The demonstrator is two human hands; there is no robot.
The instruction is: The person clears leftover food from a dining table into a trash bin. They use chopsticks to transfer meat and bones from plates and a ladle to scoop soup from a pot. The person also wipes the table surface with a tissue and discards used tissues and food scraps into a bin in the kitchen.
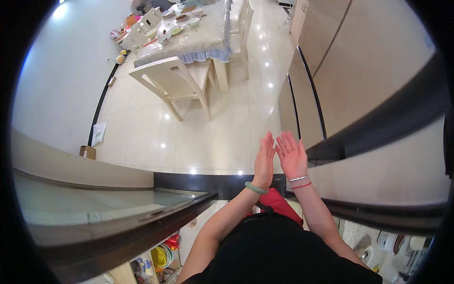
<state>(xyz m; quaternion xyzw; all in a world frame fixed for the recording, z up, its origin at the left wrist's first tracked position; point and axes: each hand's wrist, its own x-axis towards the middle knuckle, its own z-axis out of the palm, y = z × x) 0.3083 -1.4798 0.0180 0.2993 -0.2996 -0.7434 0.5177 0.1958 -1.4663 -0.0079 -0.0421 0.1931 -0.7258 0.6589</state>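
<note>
My left hand [265, 161] and my right hand [292, 156] are raised side by side in front of me, fingers straight and pointing up, palms turned toward each other. Neither holds anything. A green bangle [255, 188] circles my left wrist. A thin silver bracelet and a red string [300, 182] sit on my right wrist. The hands hover over a glossy cream tiled floor [208, 137], just left of a tall beige cabinet front [307, 113] with dark vertical handles.
A dining table [198, 33] with a pale cloth and several dishes stands at the far end, with cream chairs [172, 78] around it. A glass-topped counter edge [118, 208] runs at my left. Below it are shelves with bowls [161, 255]. A small cardboard box [87, 152] lies by the wall.
</note>
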